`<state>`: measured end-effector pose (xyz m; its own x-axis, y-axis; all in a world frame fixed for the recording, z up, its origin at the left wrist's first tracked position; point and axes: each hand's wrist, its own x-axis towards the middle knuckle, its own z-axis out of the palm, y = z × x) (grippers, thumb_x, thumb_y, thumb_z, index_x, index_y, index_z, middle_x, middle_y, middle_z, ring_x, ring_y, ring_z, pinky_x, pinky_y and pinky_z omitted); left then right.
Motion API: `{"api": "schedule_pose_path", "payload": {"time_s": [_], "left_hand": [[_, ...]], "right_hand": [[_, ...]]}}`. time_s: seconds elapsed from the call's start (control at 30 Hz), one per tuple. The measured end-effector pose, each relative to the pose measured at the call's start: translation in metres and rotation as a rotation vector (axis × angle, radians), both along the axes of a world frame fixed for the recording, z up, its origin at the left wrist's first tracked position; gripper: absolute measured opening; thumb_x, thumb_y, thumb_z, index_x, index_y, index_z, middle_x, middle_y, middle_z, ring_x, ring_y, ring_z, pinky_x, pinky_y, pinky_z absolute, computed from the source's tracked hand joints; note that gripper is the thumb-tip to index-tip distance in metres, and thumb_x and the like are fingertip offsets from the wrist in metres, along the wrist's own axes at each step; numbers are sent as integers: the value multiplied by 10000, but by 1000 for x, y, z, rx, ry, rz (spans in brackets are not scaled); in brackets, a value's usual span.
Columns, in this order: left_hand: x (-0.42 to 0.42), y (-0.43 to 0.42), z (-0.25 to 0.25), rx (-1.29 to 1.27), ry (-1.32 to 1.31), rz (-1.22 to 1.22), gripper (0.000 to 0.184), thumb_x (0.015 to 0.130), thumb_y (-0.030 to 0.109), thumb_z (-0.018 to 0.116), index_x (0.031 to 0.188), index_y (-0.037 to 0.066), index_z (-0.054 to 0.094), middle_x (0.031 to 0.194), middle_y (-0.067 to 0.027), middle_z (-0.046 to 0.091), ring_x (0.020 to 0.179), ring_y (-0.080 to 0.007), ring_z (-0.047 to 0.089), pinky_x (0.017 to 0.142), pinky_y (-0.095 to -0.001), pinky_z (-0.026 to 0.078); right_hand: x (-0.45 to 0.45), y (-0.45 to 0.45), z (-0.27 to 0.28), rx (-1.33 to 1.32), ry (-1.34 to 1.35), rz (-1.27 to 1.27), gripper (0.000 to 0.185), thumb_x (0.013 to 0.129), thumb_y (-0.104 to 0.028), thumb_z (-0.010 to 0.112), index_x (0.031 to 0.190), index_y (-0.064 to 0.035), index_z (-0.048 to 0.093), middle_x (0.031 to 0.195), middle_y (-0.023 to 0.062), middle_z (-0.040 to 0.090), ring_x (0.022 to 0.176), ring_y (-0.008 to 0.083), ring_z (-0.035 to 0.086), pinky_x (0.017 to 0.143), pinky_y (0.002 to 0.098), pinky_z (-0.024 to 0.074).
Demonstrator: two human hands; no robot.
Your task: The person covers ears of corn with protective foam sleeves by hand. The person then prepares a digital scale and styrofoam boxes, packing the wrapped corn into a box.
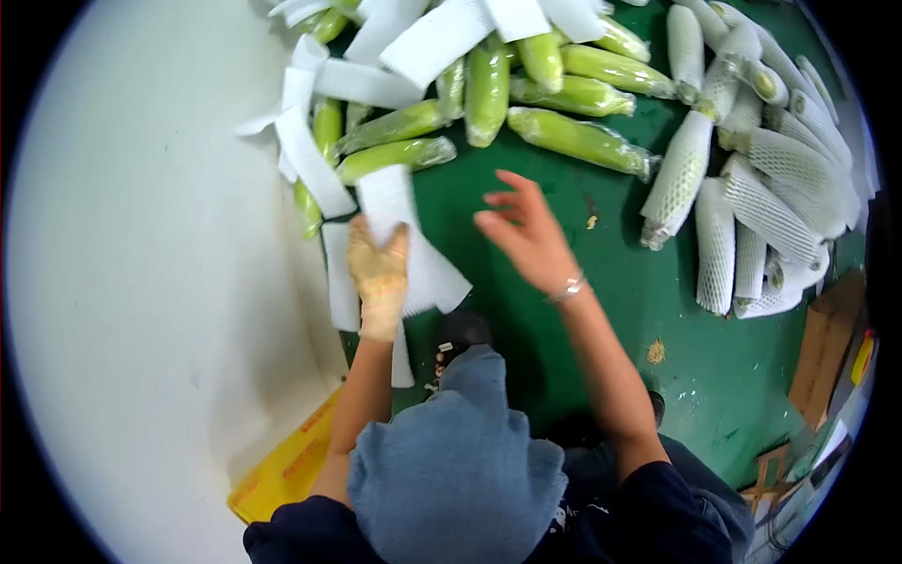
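Note:
My left hand (378,273), in a pale glove, is closed on a white foam sleeve (387,197) that stands up from its fingers. Under and beside that hand lie more white foam sleeves (437,273). To the right, my right hand (529,230) hovers above the green surface, bare, with fingers apart and nothing in it; a bracelet (567,288) circles its wrist. Beyond both hands lies a pile of long light-green produce, which looks like corn in clear film (578,139). Several loose foam sleeves (437,42) lie over the pile.
At the right is a heap of the same produce inside white foam net sleeves (686,169). A white wall or panel (169,235) borders the left. A yellow bag or sheet (287,465) lies at the lower left, and brown cardboard (827,348) at the right edge.

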<state>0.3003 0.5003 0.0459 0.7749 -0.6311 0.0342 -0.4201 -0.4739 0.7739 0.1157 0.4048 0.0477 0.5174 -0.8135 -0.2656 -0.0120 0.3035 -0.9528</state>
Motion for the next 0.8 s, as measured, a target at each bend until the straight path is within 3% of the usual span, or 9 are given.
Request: {"api": "schedule_pose_path", "payload": {"time_s": [0.1,0.2,0.27,0.37,0.47,0.57,0.67,0.73,0.8], "left_hand": [[-38,-24,17,90,305,-540,375,770,150,709,1063,-12,542,966,-67,583,862,-174,545,776,-291,451],[-63,-64,26,-256,1243,-405,280,867,125,574,1117,-1,563,1068,-71,585,925,-144,563,811,-284,464],[-83,-89,9,-153,979,-529,317,921,169,493,1193,12,538,1145,-70,568,1035,-143,539,889,-272,430],[-114,-117,4,-167,807,-879,379,916,221,532,1229,10,494,1221,-58,524,1082,-146,499,911,-247,395],[-136,-140,-38,-213,1257,-603,351,853,240,623,1107,8,552,1106,-34,556,1027,-150,508,923,-286,378],[-149,-166,-36,-627,1844,-66,102,850,13,525,950,33,537,947,-71,589,894,-199,566,835,-334,462],[-153,-164,-56,-661,1650,-74,140,856,43,555,994,29,536,971,-85,596,857,-215,584,803,-365,489],[-173,-161,-67,-209,1567,139,235,852,133,602,1045,17,535,989,-89,603,807,-211,580,722,-367,500],[-180,-163,-63,-55,1500,93,358,830,223,651,1107,30,534,955,-55,610,811,-194,569,660,-324,477]], "right_hand": [[9,-20,5,-133,-274,39,625,796,-67,674,1330,-93,349,1123,61,511,997,137,515,867,325,445],[-21,-36,0,-58,-285,-328,474,794,-55,677,1198,-65,427,1014,67,575,885,125,569,754,278,501],[-43,-43,5,312,-468,-478,311,832,-38,633,1108,-46,489,946,54,609,771,123,597,699,259,512],[-61,-48,-29,283,-392,-391,107,816,-52,651,905,-21,600,941,33,614,818,113,580,726,257,480],[-90,-70,-54,-700,312,-459,158,809,-131,669,906,-29,599,885,42,611,790,112,567,696,241,452],[-102,-123,-47,250,-474,-551,158,901,-151,552,953,-2,542,828,39,583,747,127,561,666,276,465],[-114,-167,-37,283,11,-264,287,847,-261,635,884,16,571,761,45,594,631,132,578,565,293,484],[-116,-168,-23,-101,690,-2,306,772,-289,701,842,-1,625,704,96,620,567,166,583,517,295,472],[-116,-147,-25,-436,743,105,324,738,-301,709,808,4,625,680,145,619,573,210,607,535,317,476]]}}
